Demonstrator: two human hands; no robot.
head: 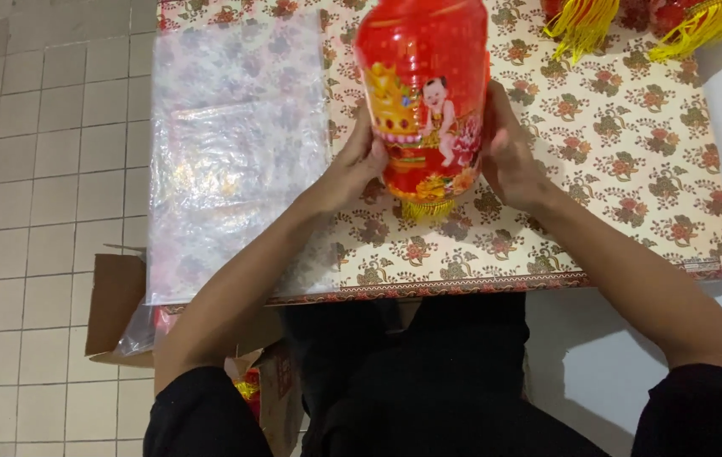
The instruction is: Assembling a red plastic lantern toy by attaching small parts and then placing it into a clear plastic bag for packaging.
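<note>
— What is the surface looking like from your end?

— I am looking down on a worktop covered by a cream cloth with a red flower pattern, filling the middle and right of the frame. A floor of pale square tiles is running down the left side, and a plain white wall or floor is showing at the right edge. A clear plastic sheet is lying flat over the left part of the worktop.

— And the hands?

— I am holding a red lantern up in the centre top of the frame, between both hands. My left hand is pressing on its lower left side with the fingers curled round it, and my right hand is wrapping the lower right side, fingers partly closed on it. A short yellow fringe is hanging from its bottom, just above the cloth.

— Any containers?

— A brown cardboard box is sitting open on the floor at lower left, with clear plastic and something red and yellow showing inside. Yellow tassels are lying at the top right.
</note>
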